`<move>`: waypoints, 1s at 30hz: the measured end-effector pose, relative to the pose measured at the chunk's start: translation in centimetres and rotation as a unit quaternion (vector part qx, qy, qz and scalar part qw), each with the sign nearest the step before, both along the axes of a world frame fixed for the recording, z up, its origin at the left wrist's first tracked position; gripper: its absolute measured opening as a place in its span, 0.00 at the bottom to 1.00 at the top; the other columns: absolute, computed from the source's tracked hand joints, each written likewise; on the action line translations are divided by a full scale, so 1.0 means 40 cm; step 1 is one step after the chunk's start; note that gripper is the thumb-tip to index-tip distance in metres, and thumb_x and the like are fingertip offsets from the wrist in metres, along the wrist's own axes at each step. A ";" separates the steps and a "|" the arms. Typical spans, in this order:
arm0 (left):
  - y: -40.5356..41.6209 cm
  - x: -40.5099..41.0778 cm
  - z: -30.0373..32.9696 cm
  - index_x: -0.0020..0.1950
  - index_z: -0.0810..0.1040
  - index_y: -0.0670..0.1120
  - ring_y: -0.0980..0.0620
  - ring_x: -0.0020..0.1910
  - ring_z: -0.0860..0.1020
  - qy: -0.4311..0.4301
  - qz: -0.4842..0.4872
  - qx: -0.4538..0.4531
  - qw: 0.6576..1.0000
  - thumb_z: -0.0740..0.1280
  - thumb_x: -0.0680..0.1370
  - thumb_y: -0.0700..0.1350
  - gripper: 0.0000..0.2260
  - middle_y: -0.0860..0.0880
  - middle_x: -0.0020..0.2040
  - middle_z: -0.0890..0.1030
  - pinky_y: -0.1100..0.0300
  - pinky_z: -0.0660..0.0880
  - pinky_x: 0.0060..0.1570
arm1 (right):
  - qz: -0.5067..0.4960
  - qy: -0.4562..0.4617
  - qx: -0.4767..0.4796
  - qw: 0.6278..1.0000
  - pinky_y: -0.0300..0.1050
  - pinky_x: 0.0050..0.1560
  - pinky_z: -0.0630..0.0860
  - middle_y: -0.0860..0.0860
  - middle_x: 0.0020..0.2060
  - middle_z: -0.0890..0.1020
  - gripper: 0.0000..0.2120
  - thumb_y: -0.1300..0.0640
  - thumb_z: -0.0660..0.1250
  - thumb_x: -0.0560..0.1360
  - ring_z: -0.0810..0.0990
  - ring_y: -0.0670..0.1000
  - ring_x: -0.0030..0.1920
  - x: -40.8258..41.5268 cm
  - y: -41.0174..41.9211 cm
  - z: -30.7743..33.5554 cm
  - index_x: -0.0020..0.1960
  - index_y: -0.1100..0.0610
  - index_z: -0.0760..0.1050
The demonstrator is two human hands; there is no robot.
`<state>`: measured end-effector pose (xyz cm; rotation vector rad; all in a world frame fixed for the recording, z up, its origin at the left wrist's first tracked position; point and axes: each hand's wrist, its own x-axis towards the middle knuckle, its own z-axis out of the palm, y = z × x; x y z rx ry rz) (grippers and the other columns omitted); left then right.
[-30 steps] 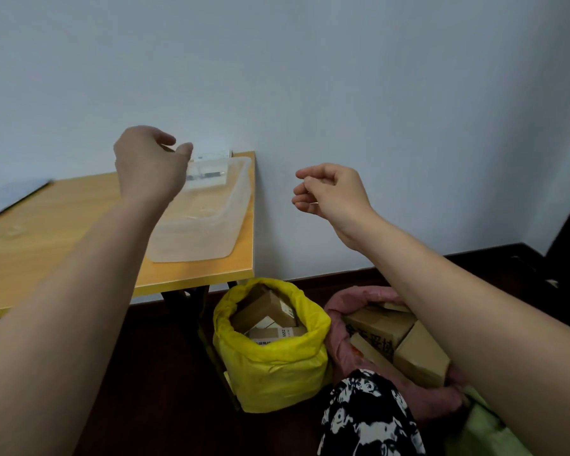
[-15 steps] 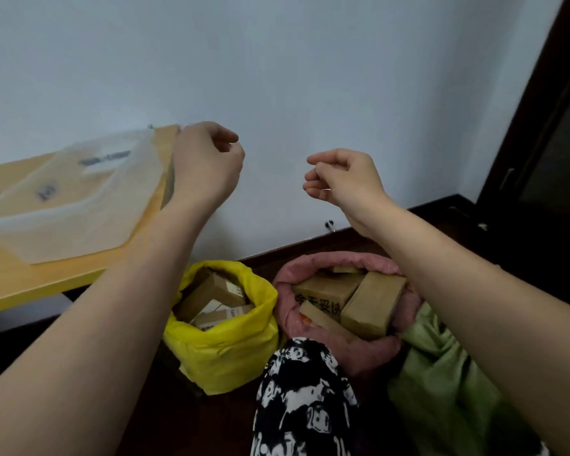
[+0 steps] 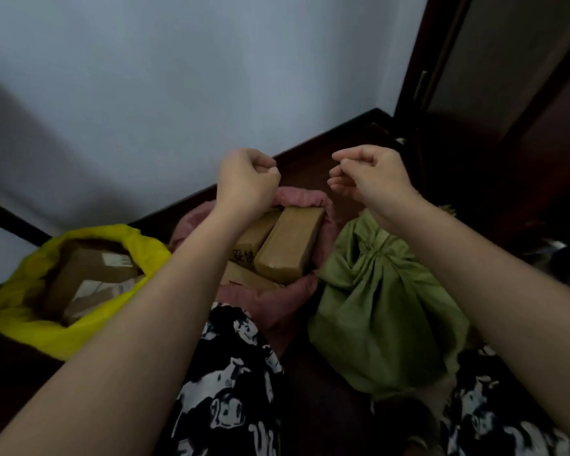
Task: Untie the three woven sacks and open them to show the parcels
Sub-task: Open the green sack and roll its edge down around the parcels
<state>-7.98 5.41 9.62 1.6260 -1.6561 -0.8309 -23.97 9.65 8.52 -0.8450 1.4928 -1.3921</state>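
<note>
Green sack [image 3: 375, 301] still tied, left hand [image 3: 247, 182], right hand [image 3: 372, 176] curled above.

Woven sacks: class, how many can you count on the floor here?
3: an open yellow woven sack on the left, an open pink woven sack in the middle, a tied green woven sack on the right.

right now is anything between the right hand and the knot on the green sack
Nothing visible blocks it. The right hand hovers above the tied green woven sack, and its knotted top lies just below the right forearm. The open pink sack sits beside it, not across the path.
</note>
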 end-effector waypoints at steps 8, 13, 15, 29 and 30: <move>0.020 -0.128 -0.188 0.42 0.78 0.48 0.56 0.24 0.75 -0.011 -0.085 0.107 0.991 0.67 0.77 0.41 0.05 0.50 0.33 0.78 0.66 0.71 0.25 | -0.054 0.016 0.070 0.996 0.35 0.35 0.79 0.55 0.39 0.78 0.09 0.69 0.57 0.79 0.79 0.48 0.33 -0.132 0.011 -0.170 0.53 0.65 0.75; 0.009 -0.151 -0.255 0.52 0.79 0.43 0.61 0.19 0.72 0.010 -0.073 0.198 0.977 0.65 0.77 0.39 0.06 0.47 0.35 0.78 0.70 0.69 0.22 | -0.086 0.213 0.180 0.957 0.44 0.46 0.80 0.51 0.58 0.73 0.15 0.63 0.63 0.74 0.80 0.48 0.46 -0.186 0.019 -0.262 0.58 0.50 0.75; -0.002 -0.160 -0.263 0.52 0.79 0.42 0.57 0.23 0.74 0.026 -0.059 0.228 0.971 0.65 0.77 0.39 0.06 0.47 0.36 0.78 0.69 0.70 0.22 | -0.110 0.271 0.222 0.930 0.42 0.44 0.75 0.51 0.64 0.64 0.19 0.61 0.64 0.74 0.76 0.48 0.44 -0.196 0.014 -0.281 0.63 0.50 0.69; -0.007 -0.203 -0.251 0.46 0.73 0.49 0.41 0.50 0.82 0.168 -0.064 0.354 0.918 0.64 0.79 0.52 0.08 0.44 0.52 0.79 0.58 0.81 0.43 | -0.054 -0.029 0.235 0.970 0.38 0.29 0.68 0.51 0.33 0.75 0.07 0.67 0.65 0.74 0.70 0.46 0.29 -0.192 -0.014 -0.325 0.41 0.56 0.73; -0.007 -0.206 -0.249 0.44 0.73 0.51 0.42 0.49 0.82 0.180 -0.060 0.362 0.913 0.63 0.79 0.56 0.10 0.46 0.49 0.79 0.56 0.81 0.44 | -0.003 -0.035 0.207 0.978 0.38 0.32 0.68 0.51 0.34 0.76 0.08 0.67 0.64 0.75 0.71 0.45 0.30 -0.182 -0.010 -0.311 0.41 0.55 0.74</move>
